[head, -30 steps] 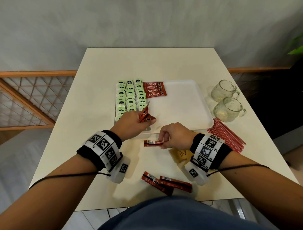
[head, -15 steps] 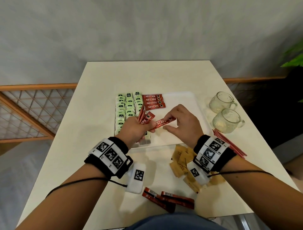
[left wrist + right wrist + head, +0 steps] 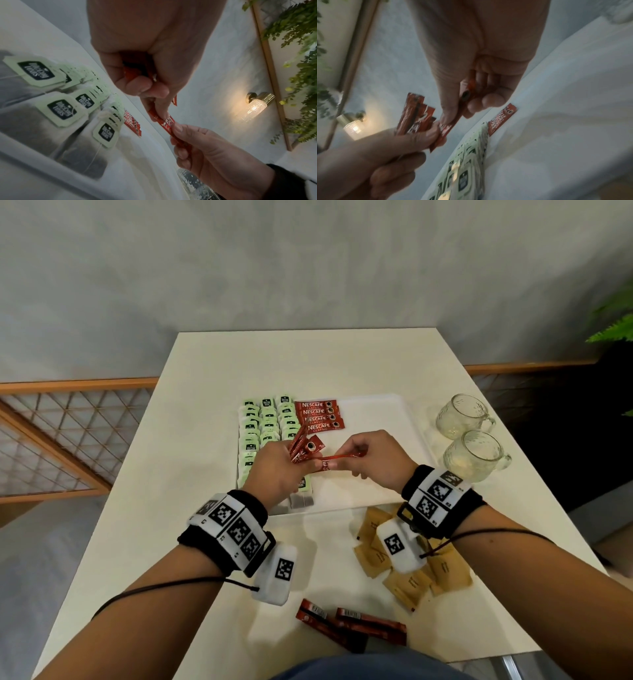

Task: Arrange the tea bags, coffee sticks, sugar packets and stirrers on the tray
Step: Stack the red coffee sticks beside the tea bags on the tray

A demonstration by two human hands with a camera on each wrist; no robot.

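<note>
A white tray point(image 3: 376, 419) holds rows of green-tagged tea bags point(image 3: 265, 422) on its left side and several red coffee sticks point(image 3: 320, 416) at the far end. Above the tray, my left hand point(image 3: 294, 453) grips a fanned bunch of coffee sticks point(image 3: 303, 445). My right hand point(image 3: 356, 451) pinches one more coffee stick point(image 3: 337, 457) by its right end. Its left end lies at my left fingers point(image 3: 157, 112), which also pinch it. Brown sugar packets point(image 3: 411, 573) lie on the table under my right wrist. No stirrers show in any view.
Two glass mugs point(image 3: 460, 416) point(image 3: 474, 455) stand right of the tray. More coffee sticks point(image 3: 352, 625) lie near the table's front edge. A wooden lattice rail point(image 3: 68, 440) runs on the left, and a wall lamp point(image 3: 255, 106) glows behind.
My right hand lifted one coffee stick off the table, carried it over the tray and brought its end to my left fingers. My left hand with its bunch rose a little.
</note>
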